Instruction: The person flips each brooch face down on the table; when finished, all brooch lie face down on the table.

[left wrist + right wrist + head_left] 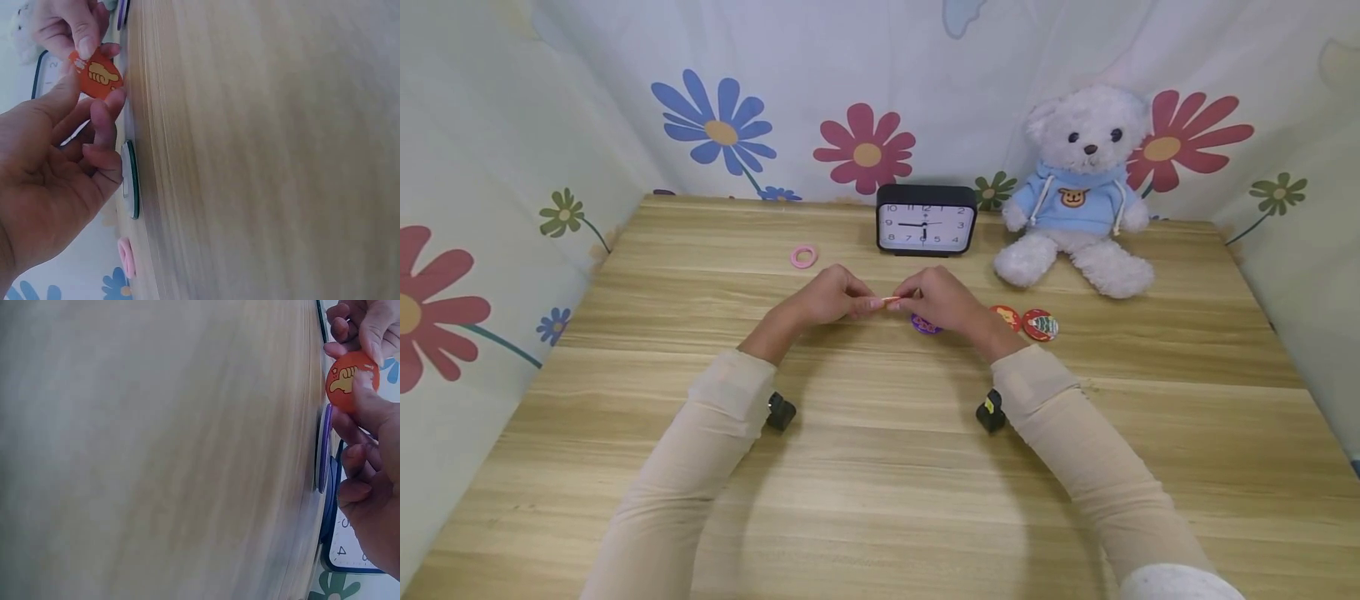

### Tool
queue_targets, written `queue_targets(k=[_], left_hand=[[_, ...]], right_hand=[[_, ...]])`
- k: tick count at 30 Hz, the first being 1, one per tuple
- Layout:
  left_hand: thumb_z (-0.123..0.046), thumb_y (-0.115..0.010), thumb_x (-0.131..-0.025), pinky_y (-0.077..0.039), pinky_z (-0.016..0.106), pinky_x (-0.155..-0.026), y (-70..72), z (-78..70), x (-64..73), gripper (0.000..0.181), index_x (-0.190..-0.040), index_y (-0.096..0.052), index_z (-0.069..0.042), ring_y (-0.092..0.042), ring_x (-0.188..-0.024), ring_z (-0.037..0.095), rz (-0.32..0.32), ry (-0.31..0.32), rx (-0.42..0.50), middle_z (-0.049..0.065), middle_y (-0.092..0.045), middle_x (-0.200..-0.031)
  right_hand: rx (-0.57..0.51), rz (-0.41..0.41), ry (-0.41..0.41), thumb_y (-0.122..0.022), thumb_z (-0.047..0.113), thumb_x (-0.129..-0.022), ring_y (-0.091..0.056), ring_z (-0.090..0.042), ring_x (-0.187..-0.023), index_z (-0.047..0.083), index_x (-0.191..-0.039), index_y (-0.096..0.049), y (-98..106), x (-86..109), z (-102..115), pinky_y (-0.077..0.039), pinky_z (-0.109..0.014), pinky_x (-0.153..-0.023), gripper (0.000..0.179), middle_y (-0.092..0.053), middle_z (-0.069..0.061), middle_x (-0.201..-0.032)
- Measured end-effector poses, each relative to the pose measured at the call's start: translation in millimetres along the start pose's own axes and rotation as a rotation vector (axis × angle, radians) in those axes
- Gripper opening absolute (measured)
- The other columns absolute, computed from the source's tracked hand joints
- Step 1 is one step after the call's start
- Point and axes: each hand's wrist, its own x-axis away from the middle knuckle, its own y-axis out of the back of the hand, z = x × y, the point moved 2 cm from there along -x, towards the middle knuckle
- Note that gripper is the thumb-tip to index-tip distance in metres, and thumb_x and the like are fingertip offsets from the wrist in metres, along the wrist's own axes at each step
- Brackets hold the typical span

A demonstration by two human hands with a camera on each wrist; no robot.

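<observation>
A round orange badge (890,301) printed with a yellow thumbs-up hand is pinched at its edges between both hands, in front of the clock. My left hand (835,296) grips one side with thumb and fingers; in the left wrist view the badge (100,74) is tilted, its printed face showing. From the opposite side my right hand (942,298) pinches it, and the thumb overlaps the print in the right wrist view. Partly hidden under the right hand, a purple badge (925,325) lies on the table. A green-edged disc (131,181) lies near the left hand.
Two red badges (1041,325) lie side by side, right of the right hand. Behind the hands stands a black desk clock (925,227), with a pink ring (803,256) to its left. A white teddy bear (1078,200) in a blue hoodie sits at the back right.
</observation>
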Motion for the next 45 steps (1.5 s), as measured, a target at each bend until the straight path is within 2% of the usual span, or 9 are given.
queue_targets(k=[3, 7, 10, 17, 24, 30, 35, 45], left_hand=[[-0.022, -0.071, -0.097, -0.043, 0.022, -0.065, -1.1, 1.0, -0.2, 0.023, -0.108, -0.079, -0.004, -0.054, -0.074, 0.011, 0.013, -0.006, -0.027, 0.008, -0.076, -0.093], [-0.02, -0.072, -0.095, -0.047, 0.022, -0.071, -2.3, 0.1, -0.7, 0.023, -0.109, -0.078, -0.002, -0.057, -0.081, 0.012, 0.022, -0.047, -0.086, 0.012, -0.078, -0.103], [-0.019, -0.074, -0.093, -0.047, 0.023, -0.072, -2.9, -2.2, -1.4, 0.021, -0.107, -0.079, -0.003, -0.057, -0.081, 0.013, 0.019, -0.062, -0.118, 0.012, -0.079, -0.101], [-0.02, -0.083, -0.086, -0.046, 0.021, -0.066, -3.5, -4.1, -3.5, 0.021, -0.101, -0.081, -0.005, -0.057, -0.072, 0.009, -0.019, -0.08, -0.162, 0.008, -0.079, -0.087], [-0.02, -0.088, -0.079, -0.043, 0.02, -0.061, -4.3, -6.5, -4.7, 0.025, -0.099, -0.081, -0.005, -0.056, -0.068, 0.008, -0.053, -0.071, -0.186, 0.007, -0.076, -0.08], [-0.018, -0.088, -0.079, -0.042, 0.02, -0.059, -6.3, -8.0, -4.2, 0.027, -0.1, -0.079, -0.004, -0.055, -0.067, 0.008, -0.064, -0.051, -0.178, 0.009, -0.076, -0.081], [-0.013, -0.088, -0.078, -0.044, 0.019, -0.062, -6.3, -8.8, -5.2, 0.031, -0.105, -0.078, -0.001, -0.058, -0.068, 0.009, -0.082, -0.054, -0.221, 0.012, -0.077, -0.085], [-0.012, -0.088, -0.077, -0.046, 0.019, -0.064, -6.2, -8.9, -5.5, 0.033, -0.106, -0.078, -0.001, -0.062, -0.071, 0.011, -0.088, -0.071, -0.256, 0.013, -0.078, -0.087]], right_hand=[[-0.018, 0.029, -0.008, -0.076, 0.025, -0.092, -0.065, -0.011, -0.083, 0.008, -0.102, -0.081, -1, 0.3, 0, -0.052, -0.027, -0.079, 0.02, -0.08, -0.006, -0.099], [-0.029, 0.054, -0.035, -0.078, 0.026, -0.091, -0.06, -0.011, -0.081, 0.009, -0.101, -0.08, -2, 0.4, 0, -0.049, -0.026, -0.077, 0.02, -0.079, -0.005, -0.096], [-0.018, 0.066, -0.051, -0.079, 0.026, -0.089, -0.059, -0.012, -0.082, 0.01, -0.101, -0.08, -2, -0.2, 0, -0.048, -0.026, -0.078, 0.02, -0.078, -0.004, -0.094], [0.018, 0.077, -0.077, -0.084, 0.026, -0.084, -0.064, -0.013, -0.085, 0.011, -0.103, -0.08, -1, -2.0, 0, -0.051, -0.03, -0.083, 0.025, -0.079, -0.003, -0.095], [0.061, 0.054, -0.064, -0.088, 0.028, -0.08, -0.064, -0.012, -0.082, 0.012, -0.103, -0.079, -2, -3.2, -1, -0.05, -0.029, -0.08, 0.03, -0.078, -0.003, -0.089], [0.097, 0.055, -0.091, -0.089, 0.031, -0.077, -0.064, -0.013, -0.085, 0.012, -0.105, -0.079, -1, -3.9, -1, -0.05, -0.031, -0.082, 0.035, -0.077, -0.002, -0.09], [0.111, 0.054, -0.119, -0.089, 0.03, -0.078, -0.065, -0.016, -0.089, 0.012, -0.106, -0.079, 0, -4.5, -1, -0.05, -0.034, -0.086, 0.035, -0.077, -0.003, -0.094], [0.1, 0.052, -0.106, -0.087, 0.024, -0.081, -0.066, -0.018, -0.091, 0.01, -0.107, -0.079, 1, -5.2, -1, -0.052, -0.035, -0.089, 0.03, -0.077, -0.006, -0.094]])
